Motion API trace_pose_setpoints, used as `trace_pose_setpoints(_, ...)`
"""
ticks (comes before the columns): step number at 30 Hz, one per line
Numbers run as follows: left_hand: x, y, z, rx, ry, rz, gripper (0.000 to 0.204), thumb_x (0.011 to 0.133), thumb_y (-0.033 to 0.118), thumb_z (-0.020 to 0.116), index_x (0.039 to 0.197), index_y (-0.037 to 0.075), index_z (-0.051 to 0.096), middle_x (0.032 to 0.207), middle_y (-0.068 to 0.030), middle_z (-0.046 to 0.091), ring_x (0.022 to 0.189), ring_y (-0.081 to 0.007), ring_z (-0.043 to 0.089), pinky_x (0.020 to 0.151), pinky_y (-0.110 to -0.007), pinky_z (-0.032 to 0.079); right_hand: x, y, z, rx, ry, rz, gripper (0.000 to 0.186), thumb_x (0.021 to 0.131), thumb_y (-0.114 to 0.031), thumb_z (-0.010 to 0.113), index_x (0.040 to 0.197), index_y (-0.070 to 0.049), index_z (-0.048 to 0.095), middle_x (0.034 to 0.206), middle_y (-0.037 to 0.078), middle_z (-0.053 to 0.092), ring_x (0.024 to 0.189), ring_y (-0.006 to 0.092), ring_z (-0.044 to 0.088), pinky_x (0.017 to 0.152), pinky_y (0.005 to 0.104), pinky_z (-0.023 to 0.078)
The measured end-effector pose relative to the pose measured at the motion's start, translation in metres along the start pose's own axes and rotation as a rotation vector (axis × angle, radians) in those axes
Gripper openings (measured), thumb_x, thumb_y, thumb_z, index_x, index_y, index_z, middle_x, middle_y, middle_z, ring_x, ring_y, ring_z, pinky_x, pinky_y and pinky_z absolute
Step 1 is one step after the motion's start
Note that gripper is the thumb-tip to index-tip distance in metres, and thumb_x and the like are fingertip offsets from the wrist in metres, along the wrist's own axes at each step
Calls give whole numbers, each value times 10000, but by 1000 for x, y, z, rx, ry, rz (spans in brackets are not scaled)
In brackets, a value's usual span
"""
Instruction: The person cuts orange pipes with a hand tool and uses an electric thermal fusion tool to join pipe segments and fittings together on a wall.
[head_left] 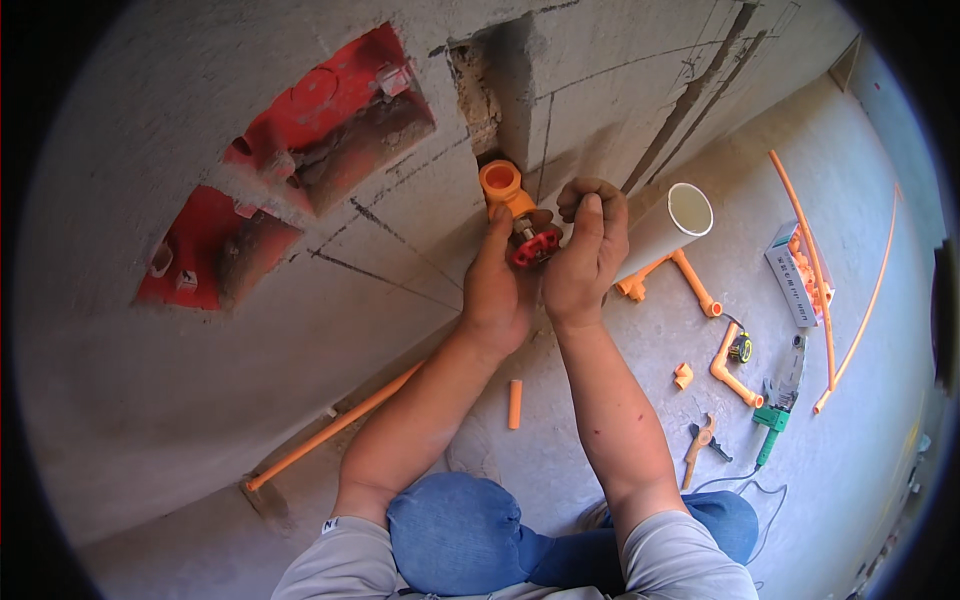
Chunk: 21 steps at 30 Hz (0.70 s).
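In front of the grey wall, my left hand [495,285] is closed around an orange valve [503,185] with a round open socket at its upper end. A small red handwheel [535,247] sticks out of the valve's side, between my two hands. Just right of it, my right hand [588,250] has its fingers curled in and the thumb raised against them. Whatever those fingers hold, if anything, is hidden from view. Behind the valve, a chiselled slot [500,90] runs up the wall.
Red wall boxes [330,100] sit recessed at left. A white upright pipe [655,238] stands right of my hands. On the floor lie orange pipe pieces [697,283], a tape measure [740,347], a green-handled pipe welder [772,418], a cutter [703,437], a fittings box [790,280] and long pipes [805,240].
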<state>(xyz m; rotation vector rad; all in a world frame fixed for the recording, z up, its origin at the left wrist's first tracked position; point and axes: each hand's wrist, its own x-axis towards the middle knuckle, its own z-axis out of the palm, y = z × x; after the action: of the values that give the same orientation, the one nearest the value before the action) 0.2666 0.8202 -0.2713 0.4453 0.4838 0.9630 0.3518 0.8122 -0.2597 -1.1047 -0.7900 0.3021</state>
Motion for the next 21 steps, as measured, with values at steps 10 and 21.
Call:
trace_pose_setpoints(10, -5, -10, 8, 21, 77, 87, 489, 1082, 423, 321, 1334, 53, 517, 1264, -90, 602, 1200, -204, 555, 1073, -389, 413, 8, 7, 3, 134, -60, 155, 311, 1056, -232, 412, 1030, 11, 603, 778, 52, 599, 733, 117, 545, 643, 250, 467)
trace_pose_setpoints(21, -9, 12, -16, -167, -12, -125, 484, 1042, 381, 345, 1327, 35, 527, 1253, -110, 621, 1158, -241, 588, 1063, -406, 432, -1, -31, -13, -681, -452, -82, 470, 752, -272, 771, 1090, 30, 645, 953, 214, 670, 882, 404, 661, 749, 482, 541)
